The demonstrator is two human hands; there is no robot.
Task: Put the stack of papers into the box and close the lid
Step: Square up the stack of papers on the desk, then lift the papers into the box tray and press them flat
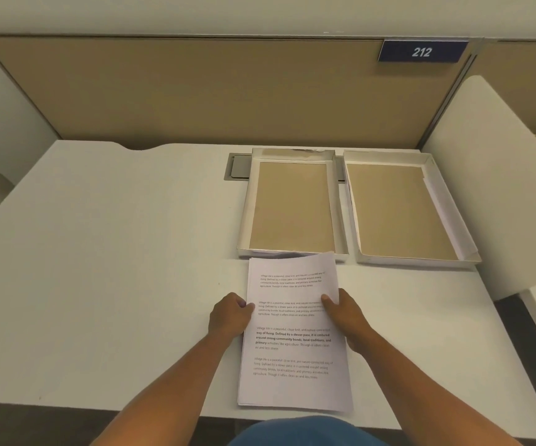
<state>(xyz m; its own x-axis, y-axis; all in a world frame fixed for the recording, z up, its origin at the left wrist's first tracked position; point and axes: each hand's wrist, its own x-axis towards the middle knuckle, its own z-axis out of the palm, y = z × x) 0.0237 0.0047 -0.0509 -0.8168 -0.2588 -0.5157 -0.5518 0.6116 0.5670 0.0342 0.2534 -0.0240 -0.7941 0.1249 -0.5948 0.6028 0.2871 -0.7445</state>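
Both hands, left and right, reach forward, fingers curled, thumbs on top.

We see soft, even, fairly bright indoor light with a warm cast. Shadows stay faint along the desk near edge. Wide-angle bending curves its far edge and corners. Fine print looks slightly soft; no harsh glare shows.

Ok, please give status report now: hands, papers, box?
Left hand and right hand grip paper stack by its sides. Stack on desk, not yet in box. Lid lies open alongside. Nothing blocking.
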